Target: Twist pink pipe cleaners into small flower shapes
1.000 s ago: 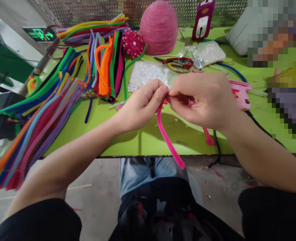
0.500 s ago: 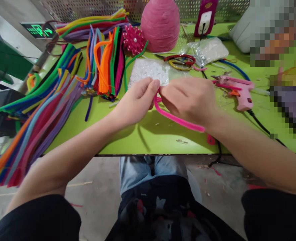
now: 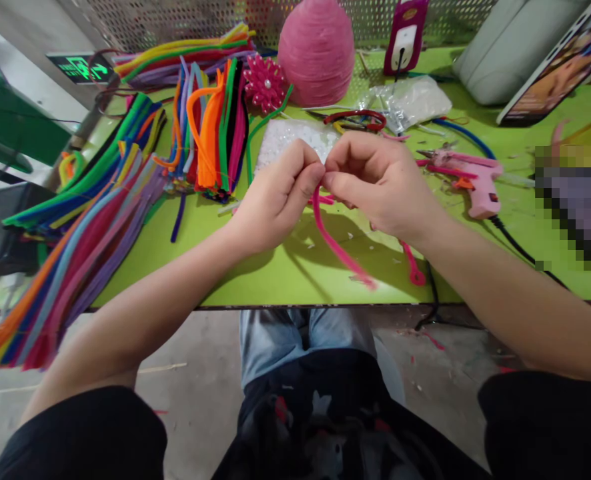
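Pinching pink pipe cleaner [image 3: 336, 245]; both hands' fingers [image 3: 320, 175]

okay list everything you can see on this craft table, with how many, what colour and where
pink pipe cleaner: one, hot pink, pinched between both hands, free end hanging toward the table edge
pipe cleaner bundles: many, mixed colours, left half of table
pink ball: one, pink, back centre
pipe cleaner flower: one, magenta, beside the ball
bead bag: one, white beads, behind the hands
glue gun: one, pink, right of the hands
table: one, lime green
left hand: one, gripping the pipe cleaner
right hand: one, gripping the pipe cleaner
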### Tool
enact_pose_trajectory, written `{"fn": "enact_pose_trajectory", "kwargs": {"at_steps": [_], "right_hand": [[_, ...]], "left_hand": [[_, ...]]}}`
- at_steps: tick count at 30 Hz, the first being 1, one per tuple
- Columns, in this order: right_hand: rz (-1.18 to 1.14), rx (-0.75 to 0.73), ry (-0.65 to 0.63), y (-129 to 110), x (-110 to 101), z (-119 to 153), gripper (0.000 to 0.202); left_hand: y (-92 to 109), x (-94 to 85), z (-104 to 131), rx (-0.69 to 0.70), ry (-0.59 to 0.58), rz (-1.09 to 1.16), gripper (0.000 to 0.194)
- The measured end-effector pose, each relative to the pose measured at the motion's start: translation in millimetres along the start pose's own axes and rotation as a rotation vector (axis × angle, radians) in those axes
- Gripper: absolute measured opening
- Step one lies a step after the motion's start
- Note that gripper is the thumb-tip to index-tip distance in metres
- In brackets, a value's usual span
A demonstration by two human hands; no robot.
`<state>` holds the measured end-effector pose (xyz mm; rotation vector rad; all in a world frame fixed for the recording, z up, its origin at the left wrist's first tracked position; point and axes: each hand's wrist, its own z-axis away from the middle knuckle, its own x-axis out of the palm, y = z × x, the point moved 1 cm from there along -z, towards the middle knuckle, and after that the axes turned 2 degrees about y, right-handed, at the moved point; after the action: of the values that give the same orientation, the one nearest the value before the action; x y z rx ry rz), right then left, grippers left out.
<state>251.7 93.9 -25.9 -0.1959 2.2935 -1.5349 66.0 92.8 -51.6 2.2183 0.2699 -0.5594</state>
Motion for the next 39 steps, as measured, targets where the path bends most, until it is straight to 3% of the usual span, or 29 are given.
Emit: {"fn": "enact_pose_trajectory", "kwargs": {"at_steps": [6, 9, 12, 19, 24, 29, 34, 39], "right_hand": [[0.454, -0.390, 0.073, -2, -1, 9, 0.029], [0.539, -0.466, 0.095, -2, -1, 10, 0.028], [0.413, -0.338, 0.079, -3, -4, 9, 0.025], [-0.117, 0.038, -0.073, -1, -11, -3, 0.024], [-0.296, 0.252, -0.171, -1, -7, -6, 0.021], [-0.370, 0.439, -0.011, -9, -3, -3, 0.027], [-0.367, 0.543, 0.121, -18, 0, 1, 0.034], [-0.468, 0.525, 0.130, -17, 7, 7, 0.031]], "left_hand": [[8, 0.0, -3, -0.083, -0.064, 0.153, 0.055], [6, 0.2, -4, -0.196, -0.125, 0.317, 0.056], [3, -0.9, -4, -0.217, -0.122, 0.355, 0.055], [2, -9.7, -5, 0.019, -0.111, 0.123, 0.051], [4, -12.1, -7, -0.084, -0.089, 0.124, 0.058], [3, -17.3, -6, -0.046, -0.053, 0.162, 0.045], [12, -27.3, -5, 0.040, -0.068, -0.041, 0.024], [21, -26.5, -4, -0.132, -0.115, 0.064, 0.022]]}}
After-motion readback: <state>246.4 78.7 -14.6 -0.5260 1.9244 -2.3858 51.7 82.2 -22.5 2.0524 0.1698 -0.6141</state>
